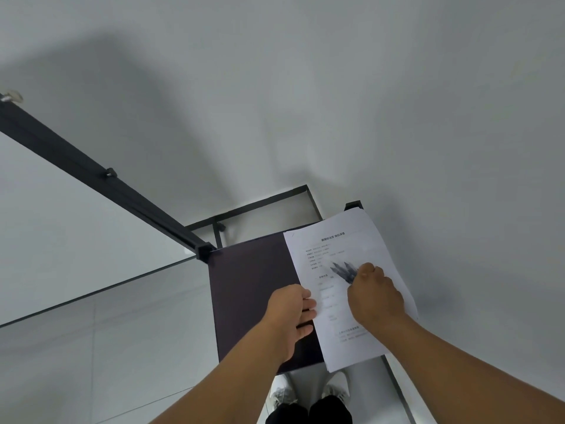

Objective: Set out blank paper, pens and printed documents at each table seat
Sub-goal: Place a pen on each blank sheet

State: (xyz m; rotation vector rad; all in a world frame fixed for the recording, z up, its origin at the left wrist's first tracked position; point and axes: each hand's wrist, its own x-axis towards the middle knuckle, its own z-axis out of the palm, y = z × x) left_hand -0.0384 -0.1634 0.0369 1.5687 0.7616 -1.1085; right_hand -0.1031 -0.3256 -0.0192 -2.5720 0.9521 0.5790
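A stack of printed documents (342,240) lies on a small dark table top (250,280), overhanging its right edge. My left hand (290,316) grips the stack's left edge, fingers on top of the paper and thumb below. My right hand (376,298) is over the middle of the sheet and grips a bundle of several dark pens (344,270), tips pointing up-left. The pens are blurred.
A white wall (336,87) fills the upper view right behind the table. A black metal frame (260,206) stands behind the table, and a black rail (91,166) with a glass panel runs off left. Grey tiled floor (107,347) lies left; my shoes (308,390) are below.
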